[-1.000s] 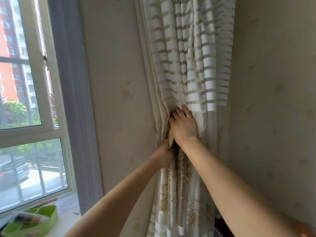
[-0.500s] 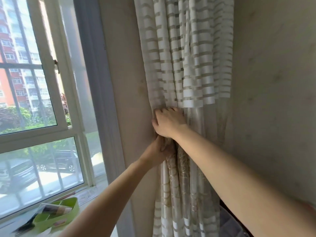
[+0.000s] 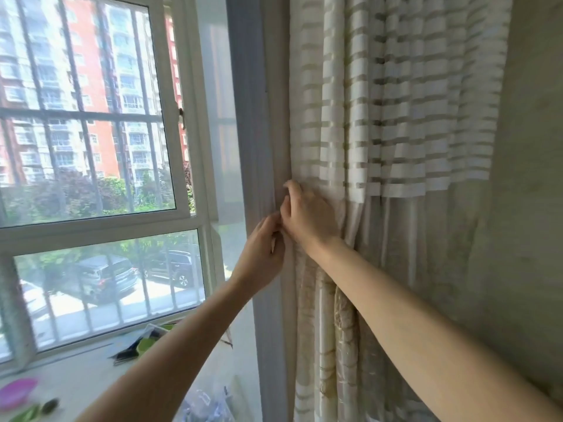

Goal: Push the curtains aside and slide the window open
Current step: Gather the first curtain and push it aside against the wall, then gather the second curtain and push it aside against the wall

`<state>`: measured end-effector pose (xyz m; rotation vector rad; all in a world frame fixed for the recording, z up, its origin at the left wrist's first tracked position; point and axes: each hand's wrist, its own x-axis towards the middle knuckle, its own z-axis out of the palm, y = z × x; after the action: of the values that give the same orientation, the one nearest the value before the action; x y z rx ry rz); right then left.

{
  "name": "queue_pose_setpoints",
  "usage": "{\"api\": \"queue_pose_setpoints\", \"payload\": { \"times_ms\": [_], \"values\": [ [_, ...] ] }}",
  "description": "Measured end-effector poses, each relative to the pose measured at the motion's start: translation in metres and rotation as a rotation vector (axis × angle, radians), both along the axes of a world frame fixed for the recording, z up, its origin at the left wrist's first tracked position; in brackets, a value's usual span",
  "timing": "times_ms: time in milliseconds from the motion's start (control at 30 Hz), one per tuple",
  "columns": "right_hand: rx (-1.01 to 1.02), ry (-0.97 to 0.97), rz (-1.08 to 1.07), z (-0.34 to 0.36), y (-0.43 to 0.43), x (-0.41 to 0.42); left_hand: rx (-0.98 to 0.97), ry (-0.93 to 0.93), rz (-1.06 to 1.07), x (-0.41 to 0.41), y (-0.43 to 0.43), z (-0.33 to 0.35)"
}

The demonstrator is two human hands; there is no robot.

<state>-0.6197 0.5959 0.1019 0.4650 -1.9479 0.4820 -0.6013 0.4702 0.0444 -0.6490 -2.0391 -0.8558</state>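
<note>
The cream curtain [image 3: 380, 123] with white and beige stripes hangs bunched against the wall to the right of the window. My right hand [image 3: 307, 214] presses on the curtain's left edge with fingers curled over the fabric. Just below and left of it, my left hand [image 3: 262, 257] pinches the same edge, touching my right hand. The white-framed window [image 3: 170, 123] fills the left half, with its sash handle [image 3: 182, 116] on the right stile. Its panes look closed.
A grey window reveal [image 3: 246, 117] stands between the glass and the curtain. The sill [image 3: 91, 373] holds a green tray [image 3: 149, 342], a purple lid [image 3: 16, 391] and a plastic bag [image 3: 207, 403]. Metal bars run outside the glass. A bare wall [image 3: 530, 208] lies at the right.
The view has swung left, showing more of the window. Both hands have stayed on the curtain's left edge, and my left hand has come out from behind the fabric.
</note>
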Motion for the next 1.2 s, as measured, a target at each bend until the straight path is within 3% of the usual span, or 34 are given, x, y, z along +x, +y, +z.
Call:
{"api": "queue_pose_setpoints", "payload": {
  "times_ms": [200,433,967,1200],
  "values": [
    [-0.188,0.073,0.286,-0.001,-0.032,0.008,-0.013,0.106,0.074,0.032,-0.040,0.008],
    [-0.287,0.200,0.493,-0.003,-0.092,0.017,-0.064,0.144,0.365,0.062,-0.101,0.013],
    [-0.251,0.016,0.830,-0.024,-0.277,0.110,-0.108,0.115,0.778,0.211,-0.278,0.034],
    [-0.192,-0.042,0.983,-0.028,-0.369,0.189,-0.341,0.095,0.895,0.296,-0.358,0.049]
  ]
}}
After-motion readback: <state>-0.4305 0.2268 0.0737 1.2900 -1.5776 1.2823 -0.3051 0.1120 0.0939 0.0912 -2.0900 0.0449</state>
